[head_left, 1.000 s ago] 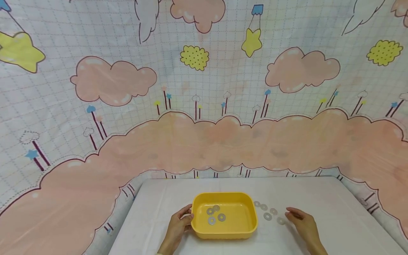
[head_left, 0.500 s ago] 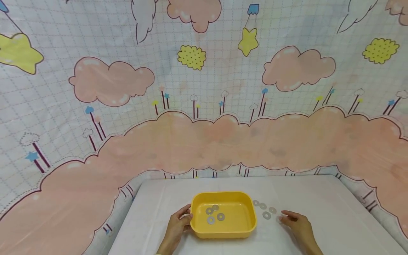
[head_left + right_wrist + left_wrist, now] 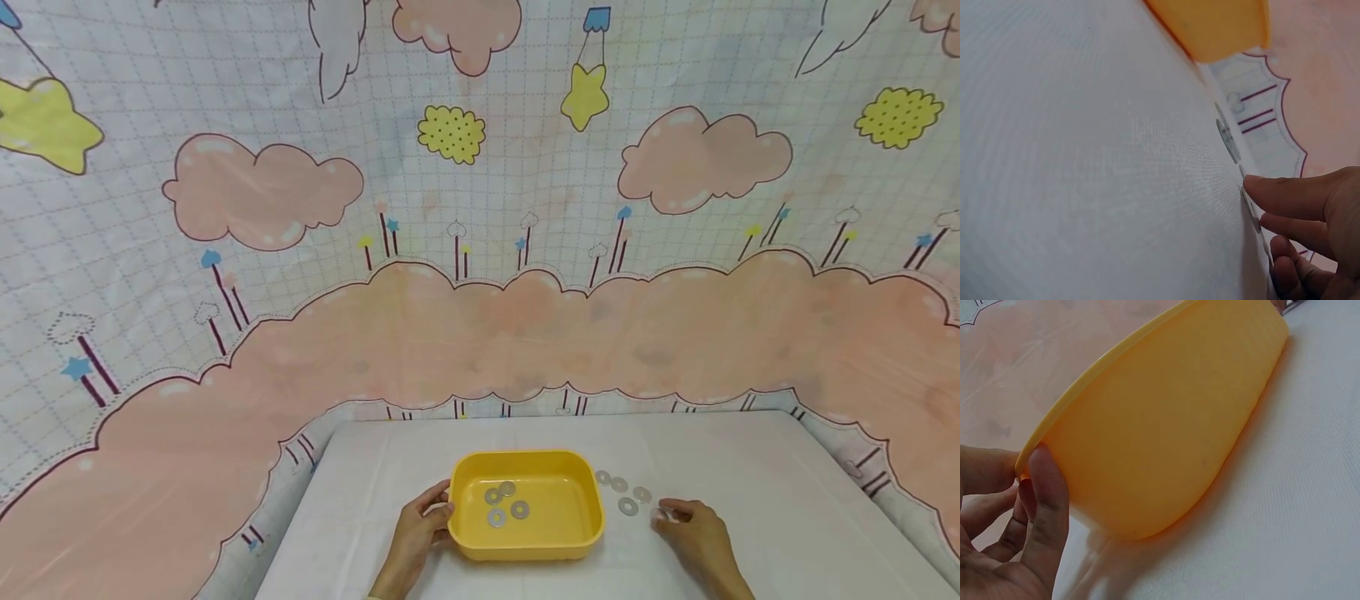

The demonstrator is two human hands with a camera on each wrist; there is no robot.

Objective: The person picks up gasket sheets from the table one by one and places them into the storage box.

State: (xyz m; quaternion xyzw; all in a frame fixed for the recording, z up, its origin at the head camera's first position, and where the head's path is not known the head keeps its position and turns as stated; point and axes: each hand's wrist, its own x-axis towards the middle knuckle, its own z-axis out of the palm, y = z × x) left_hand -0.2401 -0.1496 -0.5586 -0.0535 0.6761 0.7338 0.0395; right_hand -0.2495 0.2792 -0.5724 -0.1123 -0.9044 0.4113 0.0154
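A yellow plastic basin (image 3: pixel 527 546) stands on the white-covered table. In the left wrist view my left hand (image 3: pixel 1013 531) holds its left end, thumb against the outer wall below the rim. Several flat metal washers (image 3: pixel 520 509) lie inside, toward the left half. To the right of the basin, more washers (image 3: pixel 627 506) are spread on the cloth. My right hand (image 3: pixel 699 533) is low at the rightmost one, thumb and index fingertips pinching at the edges of this washer (image 3: pixel 1249 209). The fingers partly hide it in the head view.
The white cloth (image 3: pixel 787 492) covers the table up to its back edge. Behind and around it hangs a patterned curtain (image 3: pixel 495 333) with pink clouds and yellow stars.
My right hand has moved a little left onto the rightmost washer, and its thumb and index finger have closed at it. My left hand and the basin stay in place.
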